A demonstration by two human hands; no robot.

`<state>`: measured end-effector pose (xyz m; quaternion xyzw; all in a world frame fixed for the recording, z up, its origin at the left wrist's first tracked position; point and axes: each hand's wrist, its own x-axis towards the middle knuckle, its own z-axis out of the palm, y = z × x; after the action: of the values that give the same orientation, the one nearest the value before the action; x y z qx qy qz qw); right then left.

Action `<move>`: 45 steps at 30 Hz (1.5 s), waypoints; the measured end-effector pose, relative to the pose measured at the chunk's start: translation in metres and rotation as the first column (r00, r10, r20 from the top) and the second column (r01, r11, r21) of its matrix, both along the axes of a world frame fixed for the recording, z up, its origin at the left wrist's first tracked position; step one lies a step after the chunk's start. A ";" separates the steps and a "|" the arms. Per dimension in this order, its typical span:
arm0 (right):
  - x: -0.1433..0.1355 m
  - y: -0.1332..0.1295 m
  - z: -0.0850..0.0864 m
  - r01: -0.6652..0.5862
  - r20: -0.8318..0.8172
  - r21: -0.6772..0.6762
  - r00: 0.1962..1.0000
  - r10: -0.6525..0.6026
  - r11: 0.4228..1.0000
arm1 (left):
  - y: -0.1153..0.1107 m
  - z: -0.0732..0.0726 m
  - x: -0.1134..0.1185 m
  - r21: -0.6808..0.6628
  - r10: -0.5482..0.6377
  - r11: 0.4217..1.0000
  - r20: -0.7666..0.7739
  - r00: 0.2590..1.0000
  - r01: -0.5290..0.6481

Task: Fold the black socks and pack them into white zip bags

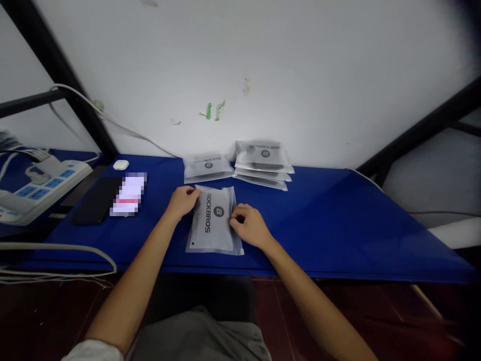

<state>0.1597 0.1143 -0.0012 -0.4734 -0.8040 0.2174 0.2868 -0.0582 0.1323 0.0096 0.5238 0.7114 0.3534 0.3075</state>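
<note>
A frosted zipper bag [214,228] marked ROCKBROS lies on the blue table in front of me, its lettering turned sideways. My left hand [184,200] is closed, pinching the bag's far left corner between thumb and fingers. On the opposite long edge, my right hand [248,224] is curled with its fingertips pinched at the bag's side. A small white slider [242,251] shows at the near right corner. Just beyond it lies another ROCKBROS bag [208,170], and right of that a stack of several such bags [263,158].
Blue table [338,225] stands against a white wall. On the left are a black phone [98,200], a phone with a blurred lit screen [129,194], a white earbud case [121,165], and a power strip [48,188] with cables. Black metal posts [63,65] frame both sides.
</note>
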 end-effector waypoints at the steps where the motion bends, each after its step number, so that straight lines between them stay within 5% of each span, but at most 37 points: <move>1: 0.000 0.000 -0.001 0.025 -0.002 0.007 1.000 -0.025 1.000 | 0.001 0.000 0.000 -0.001 0.011 1.000 0.003 1.000 -0.010; 12: 0.004 0.007 -0.003 0.170 -0.019 -0.016 0.985 -0.171 0.985 | 0.007 -0.003 -0.005 -0.053 0.034 0.998 0.067 0.997 -0.030; 18: 0.004 0.006 -0.004 0.213 -0.019 0.081 0.977 -0.212 0.974 | 0.012 0.003 -0.003 0.022 0.059 0.998 -0.070 0.996 -0.057; 23: 0.006 0.008 -0.006 0.248 -0.059 0.124 0.968 -0.242 0.961 | -0.010 0.034 0.010 0.118 0.121 0.989 -0.248 0.961 -0.094; 26: 0.007 0.008 -0.005 0.260 -0.109 0.114 0.963 -0.248 0.959 | -0.028 0.061 0.023 0.253 0.176 0.966 -0.471 0.865 -0.059; 31: 0.008 0.008 -0.002 0.279 -0.152 0.102 0.953 -0.262 0.955 | -0.046 0.096 0.038 0.460 0.264 0.887 -0.585 0.767 0.046; 45: 0.008 0.006 0.001 0.241 -0.202 0.064 0.953 -0.224 0.968 | -0.046 0.135 0.044 0.523 0.279 0.840 -0.643 0.714 0.143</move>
<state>0.1676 0.1203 -0.0003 -0.5284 -0.7198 0.1912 0.4076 -0.0144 0.0858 0.1451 0.6539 0.6647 0.3257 -0.1566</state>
